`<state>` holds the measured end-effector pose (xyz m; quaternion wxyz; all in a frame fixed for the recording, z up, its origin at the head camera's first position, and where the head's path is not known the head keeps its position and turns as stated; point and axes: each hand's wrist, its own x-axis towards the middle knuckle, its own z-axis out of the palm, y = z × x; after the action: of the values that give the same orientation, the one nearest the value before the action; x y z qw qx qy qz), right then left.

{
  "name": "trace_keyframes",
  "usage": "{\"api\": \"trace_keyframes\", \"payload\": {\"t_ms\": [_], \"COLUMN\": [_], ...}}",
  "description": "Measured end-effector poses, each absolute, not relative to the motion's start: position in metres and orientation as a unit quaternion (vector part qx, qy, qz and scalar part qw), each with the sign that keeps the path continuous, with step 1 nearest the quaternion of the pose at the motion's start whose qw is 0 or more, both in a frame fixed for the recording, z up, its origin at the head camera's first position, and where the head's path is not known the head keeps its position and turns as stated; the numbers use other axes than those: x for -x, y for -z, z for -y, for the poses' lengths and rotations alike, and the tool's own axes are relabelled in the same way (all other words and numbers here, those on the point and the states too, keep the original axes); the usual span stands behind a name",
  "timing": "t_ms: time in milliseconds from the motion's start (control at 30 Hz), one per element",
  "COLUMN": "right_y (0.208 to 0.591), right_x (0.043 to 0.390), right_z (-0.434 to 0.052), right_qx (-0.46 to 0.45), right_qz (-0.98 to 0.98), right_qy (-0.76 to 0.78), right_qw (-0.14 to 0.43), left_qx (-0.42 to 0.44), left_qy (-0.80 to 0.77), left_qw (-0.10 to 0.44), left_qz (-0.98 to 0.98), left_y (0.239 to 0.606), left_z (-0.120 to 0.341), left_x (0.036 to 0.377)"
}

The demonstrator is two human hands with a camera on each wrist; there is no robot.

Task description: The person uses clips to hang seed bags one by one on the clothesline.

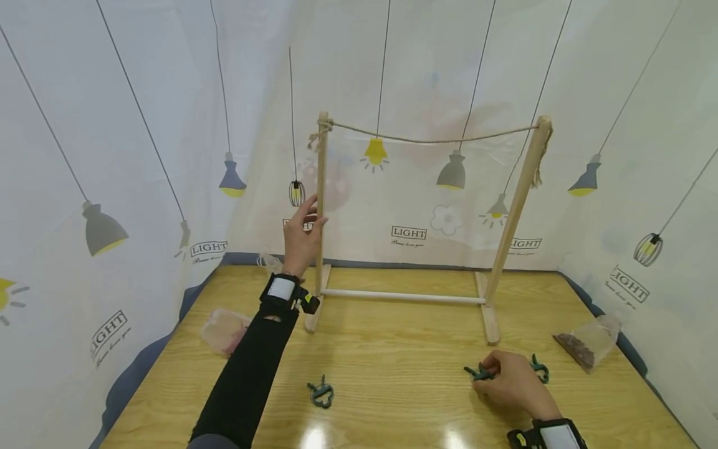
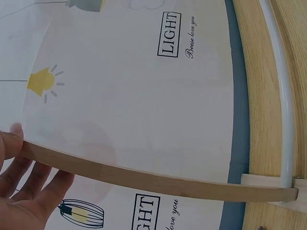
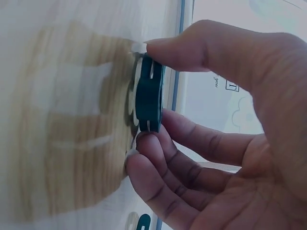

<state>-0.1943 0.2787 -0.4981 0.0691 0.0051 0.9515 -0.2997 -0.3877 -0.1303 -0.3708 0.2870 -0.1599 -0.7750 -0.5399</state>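
Observation:
A wooden rack with two posts and a twine line [image 1: 426, 138] strung between them stands at the back of the table. My left hand [image 1: 301, 236] rests with straight fingers against the left post [image 1: 321, 206]; in the left wrist view the fingers [image 2: 29, 189] lie along the post [image 2: 144, 178]. My right hand [image 1: 507, 381] is low at the front right and pinches a dark green clip [image 1: 480, 373] between thumb and fingers; the right wrist view shows the clip [image 3: 148, 93] held against the tabletop. A second clip [image 1: 540, 368] lies just past that hand. A third clip [image 1: 321, 393] lies front centre.
A white crossbar [image 1: 402, 295] joins the rack's feet. A clear bag of pinkish contents [image 1: 224, 329] lies at the left, and a clear bag of brown bits [image 1: 589, 342] at the right. Printed curtain walls close in the wooden table [image 1: 392, 349] on three sides.

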Motion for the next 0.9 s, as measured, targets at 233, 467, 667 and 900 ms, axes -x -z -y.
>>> {"api": "trace_keyframes", "payload": {"t_ms": [233,467,667,900], "right_y": [0.493,0.478,0.461,0.444], "right_x": [0.198,0.201,0.208,0.218], "right_z": [-0.277,-0.271,-0.265,-0.256], "right_qx": [0.011,0.043,0.094,0.140], "right_qz": [-0.955,-0.952,-0.944,-0.929], "right_qy": [0.294,0.302,0.316,0.324], "right_qw": [0.046,0.016,-0.030,-0.109], "left_qx": [0.156,0.153,0.155,0.168], "left_qy": [0.543,0.547,0.550,0.557], "left_qw": [0.283,0.286,0.283,0.285], "left_qz": [0.775,0.772,0.771,0.762], "left_y": [0.370,0.370,0.371,0.372], "left_z": [0.129,0.129,0.129,0.129], "left_x": [0.386,0.386,0.387,0.386]}}
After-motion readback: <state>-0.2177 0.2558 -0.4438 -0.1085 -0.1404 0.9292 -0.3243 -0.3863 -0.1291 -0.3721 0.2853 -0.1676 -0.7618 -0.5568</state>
